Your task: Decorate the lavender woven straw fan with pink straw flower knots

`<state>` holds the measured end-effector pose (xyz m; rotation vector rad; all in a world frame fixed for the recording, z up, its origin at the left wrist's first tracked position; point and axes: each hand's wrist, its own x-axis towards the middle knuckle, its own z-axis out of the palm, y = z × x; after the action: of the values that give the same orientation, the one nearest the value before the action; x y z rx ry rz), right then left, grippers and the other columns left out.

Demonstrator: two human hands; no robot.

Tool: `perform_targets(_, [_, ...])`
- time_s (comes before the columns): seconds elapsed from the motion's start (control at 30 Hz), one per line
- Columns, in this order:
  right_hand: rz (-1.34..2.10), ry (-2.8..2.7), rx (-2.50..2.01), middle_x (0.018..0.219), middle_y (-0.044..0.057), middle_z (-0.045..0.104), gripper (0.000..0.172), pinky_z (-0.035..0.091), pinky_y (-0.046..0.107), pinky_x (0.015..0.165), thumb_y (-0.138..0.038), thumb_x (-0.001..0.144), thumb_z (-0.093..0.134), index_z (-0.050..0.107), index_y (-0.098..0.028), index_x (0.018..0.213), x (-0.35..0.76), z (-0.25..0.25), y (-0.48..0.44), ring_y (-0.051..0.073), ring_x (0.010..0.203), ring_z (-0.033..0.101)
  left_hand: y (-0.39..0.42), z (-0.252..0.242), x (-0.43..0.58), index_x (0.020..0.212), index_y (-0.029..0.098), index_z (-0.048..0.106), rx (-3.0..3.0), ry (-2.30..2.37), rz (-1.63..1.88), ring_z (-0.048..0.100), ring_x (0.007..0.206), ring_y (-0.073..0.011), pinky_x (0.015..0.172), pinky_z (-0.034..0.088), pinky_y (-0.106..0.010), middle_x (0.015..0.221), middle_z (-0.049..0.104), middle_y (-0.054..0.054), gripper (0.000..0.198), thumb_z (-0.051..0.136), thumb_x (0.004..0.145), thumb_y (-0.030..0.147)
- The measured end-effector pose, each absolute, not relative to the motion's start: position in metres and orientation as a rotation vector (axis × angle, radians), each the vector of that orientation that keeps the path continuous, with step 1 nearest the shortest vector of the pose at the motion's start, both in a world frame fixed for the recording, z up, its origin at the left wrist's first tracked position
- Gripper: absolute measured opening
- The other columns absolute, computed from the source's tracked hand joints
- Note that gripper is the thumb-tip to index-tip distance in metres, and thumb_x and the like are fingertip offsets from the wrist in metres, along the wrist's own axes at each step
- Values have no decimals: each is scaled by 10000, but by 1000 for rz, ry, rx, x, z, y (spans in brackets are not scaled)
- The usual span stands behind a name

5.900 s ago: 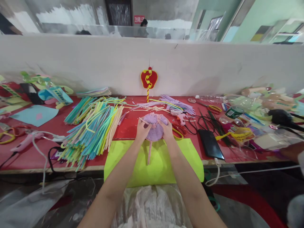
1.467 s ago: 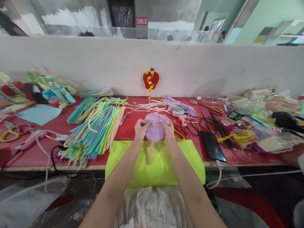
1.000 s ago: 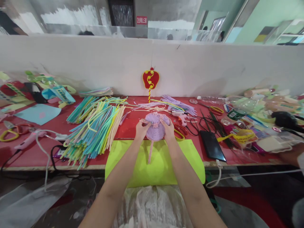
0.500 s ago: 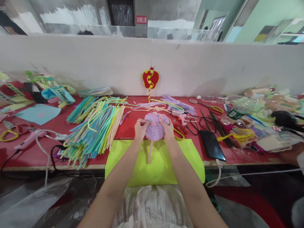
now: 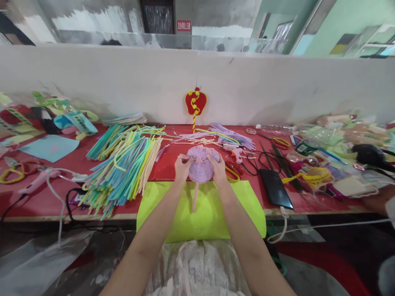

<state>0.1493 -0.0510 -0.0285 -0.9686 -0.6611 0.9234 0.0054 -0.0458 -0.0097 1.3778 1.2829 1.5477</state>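
Note:
A lilac round fan [image 5: 200,170] of pipe cleaners, with small pink flowers on its upper part and a pink handle [image 5: 195,199] pointing toward me, is between my hands. My left hand [image 5: 182,167] is closed at its left edge, thumb and finger pinched near a short pinkish piece [image 5: 187,157] by the flowers. On the other side my right hand [image 5: 219,168] grips the fan's right edge, its thumb over the front. The handle hangs above a yellow-green sheet [image 5: 247,205]. Fingers behind the fan are hidden.
A red fan [image 5: 195,103] with yellow trim stands against the white partition. Pipe cleaner bundles [image 5: 123,164] lie left, lilac ones [image 5: 234,135] behind. A pink glue gun [image 5: 237,154], scissors [image 5: 233,173] and phone [image 5: 274,189] are on the right; another glue gun [image 5: 40,181] lies far left.
Almost nothing differs. Both hands keep their hold on the lilac fan, which has shifted only very slightly.

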Motion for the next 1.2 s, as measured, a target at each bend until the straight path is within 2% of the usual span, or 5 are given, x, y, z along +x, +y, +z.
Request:
perform_targets(0.27, [891,-666,-1017,911,33,694,376,509,316,791,-364,588,734,657,-175,904,157,-27,-49,167,816,634,-51,-4,8,614,179,503,1419,1269,1475,549,676,-126,670,409,-243,679,584,12,164,653,670,216])
perform_targets(1.2, [845,-713,-993,923,29,683,385,501,332,804,-385,603,717,640,-187,925,156,-30,-50,167,835,624,-50,-8,8,649,182,529,1414,1259,1540,550,688,-128,687,420,-254,700,579,9,121,648,670,179])
